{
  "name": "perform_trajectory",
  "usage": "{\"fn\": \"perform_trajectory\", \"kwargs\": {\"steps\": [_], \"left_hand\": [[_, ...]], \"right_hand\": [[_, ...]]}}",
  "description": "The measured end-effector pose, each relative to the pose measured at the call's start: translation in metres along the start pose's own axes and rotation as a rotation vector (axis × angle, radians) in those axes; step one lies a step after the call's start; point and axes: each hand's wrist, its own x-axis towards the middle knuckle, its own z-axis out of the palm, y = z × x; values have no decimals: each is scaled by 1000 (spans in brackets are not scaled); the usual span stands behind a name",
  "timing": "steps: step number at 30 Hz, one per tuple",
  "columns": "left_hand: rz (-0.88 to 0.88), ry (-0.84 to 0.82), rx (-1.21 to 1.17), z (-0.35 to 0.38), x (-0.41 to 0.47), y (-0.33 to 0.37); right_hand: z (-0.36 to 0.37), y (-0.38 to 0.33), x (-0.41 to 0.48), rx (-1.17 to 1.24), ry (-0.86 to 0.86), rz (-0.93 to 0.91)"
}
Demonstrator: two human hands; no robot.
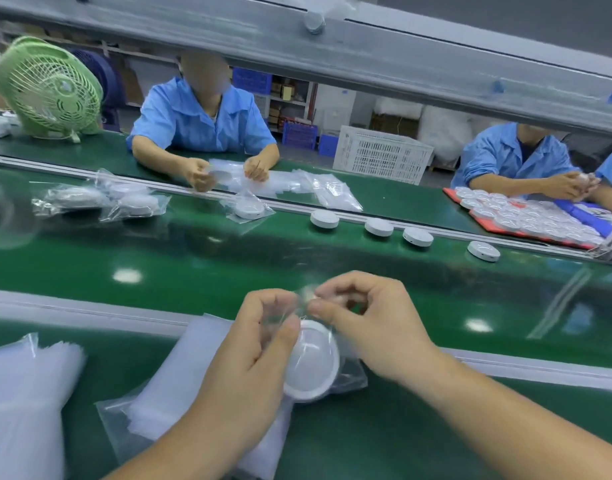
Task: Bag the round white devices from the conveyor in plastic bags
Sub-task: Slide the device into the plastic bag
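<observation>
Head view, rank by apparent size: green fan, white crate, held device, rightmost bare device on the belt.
1. green fan
2. white crate
3. held device, enlarged by nearness
4. rightmost bare device

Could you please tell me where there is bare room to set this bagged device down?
The conveyor belt lies bare in a wide band between the bagged device in your left hand and right hand and the four unbagged devices along its far edge. The near ledge is crowded with plastic bag stacks.

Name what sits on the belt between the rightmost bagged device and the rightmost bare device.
Three bare white devices in a row, head view.
</observation>
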Motion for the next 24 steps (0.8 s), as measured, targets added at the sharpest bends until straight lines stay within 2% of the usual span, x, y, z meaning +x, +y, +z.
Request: {"fn": "perform_trajectory", "kwargs": {"steps": [2,5,7,9,12,14,19,24], "left_hand": [[-5,-7,179,-8,2,-4],[251,-51,727,-23,5,-10],[397,-121,901,-26,4,-10],[444,-241,955,-27,2,-11],[301,-409,1092,-26,5,-12],[243,-446,1070,-29,8,-18],[267,-445,1069,-28,8,-22],[249,-393,1099,-22,-1,-26]], "right_hand": [[0,11,31,-48,4,39],[-5,30,89,-215,193,17],[-11,40,128,-413,309,-13],[-13,55,159,-594,261,83],[-9,79,176,-727,42,327],[-2,81,168,-748,-141,351],[6,61,95,-471,-171,158],[-3,50,-32,-460,-246,-128]]}}
